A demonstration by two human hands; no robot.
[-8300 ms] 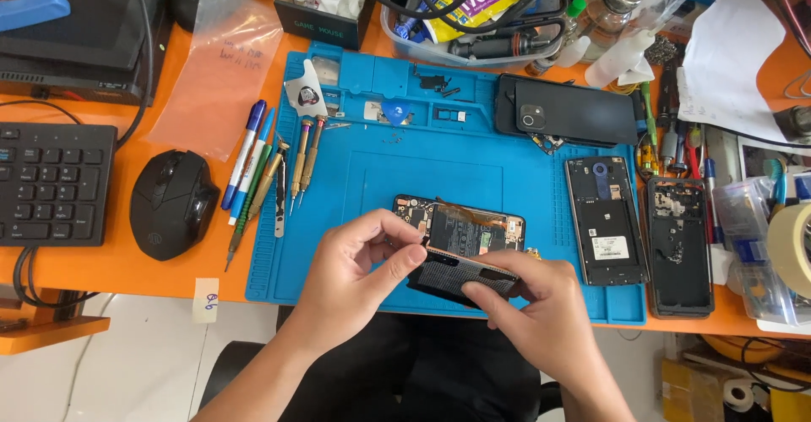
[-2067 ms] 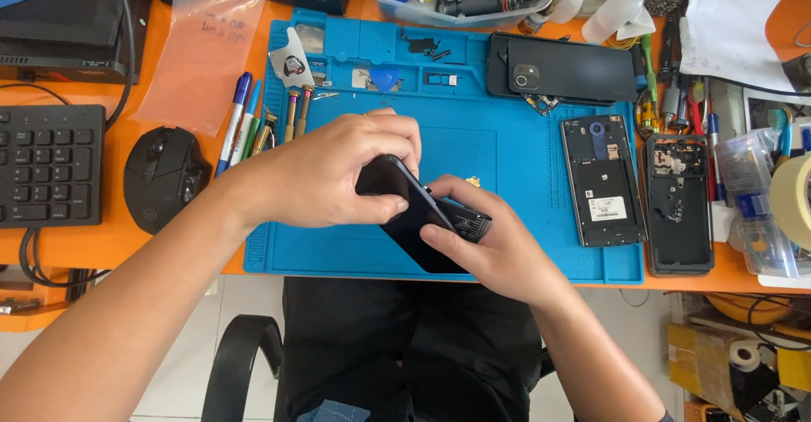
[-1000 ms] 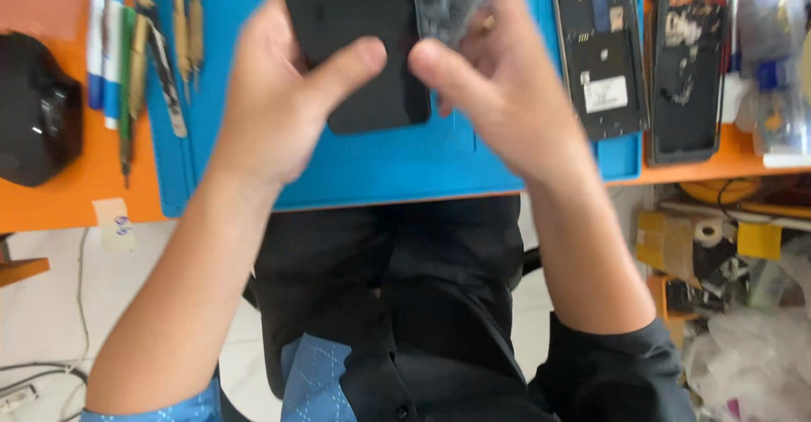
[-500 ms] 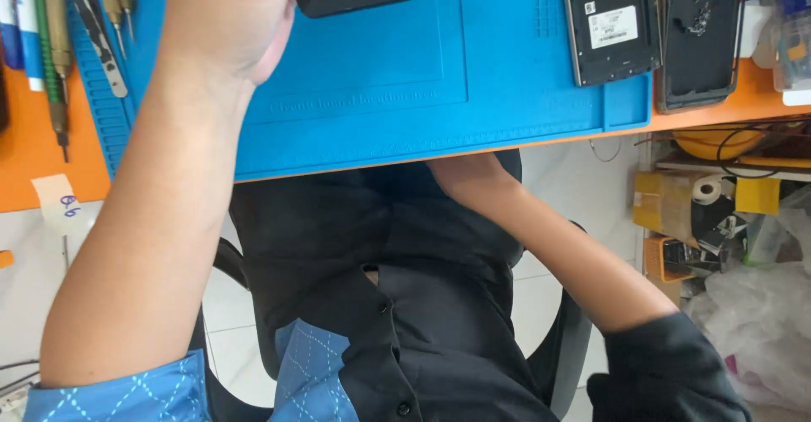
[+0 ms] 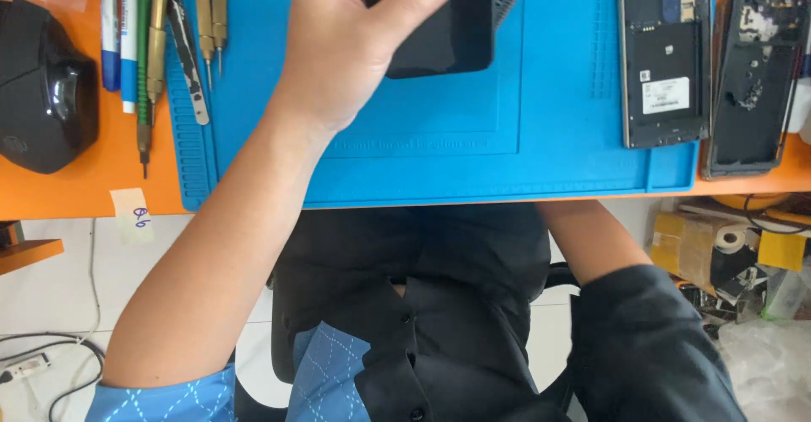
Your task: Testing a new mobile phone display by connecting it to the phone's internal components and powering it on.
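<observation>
Head view showed the left hand [image 5: 351, 46] clamped around a black phone [image 5: 439, 21] above the blue mat [image 5: 422, 160], thumb across its face. Held one-handed, the phone could have slipped and struck the opened handsets [image 5: 667, 54] nearby. The left forearm ran diagonally up from the lap; the right hand was hidden under the desk, its grip impossible to judge.

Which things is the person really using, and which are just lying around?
In use:
left hand
black phone
blue mat

Lying about:
open phone
phone frame
mouse
screwdrivers
pens

Right hand is under the desk, unseen.
</observation>
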